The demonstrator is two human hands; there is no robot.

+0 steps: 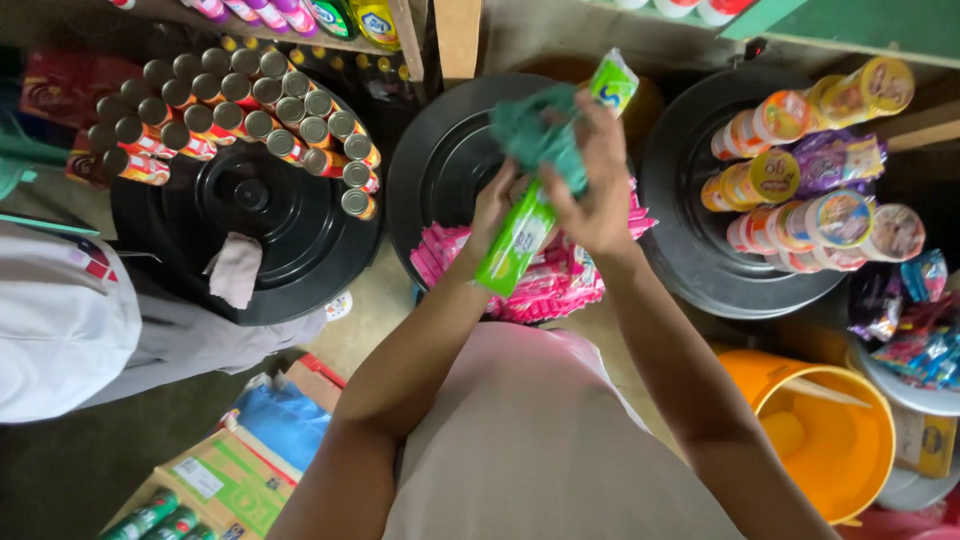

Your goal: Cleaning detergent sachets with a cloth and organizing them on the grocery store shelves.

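Observation:
My left hand (495, 205) grips a long green and white packet (520, 235) near its lower half and holds it slanted over a black drum lid (440, 150). My right hand (600, 185) presses a crumpled teal cloth (540, 130) against the packet's upper part. Below both hands, a pile of pink packets (560, 280) lies on the same lid.
Several tins (230, 115) lie stacked on a black lid at left, beside a pale rag (237, 268). Round canisters (810, 170) crowd a black lid at right. An orange bucket (830, 440) stands low right. A cardboard box (215, 485) sits low left, near a person in white (60, 320).

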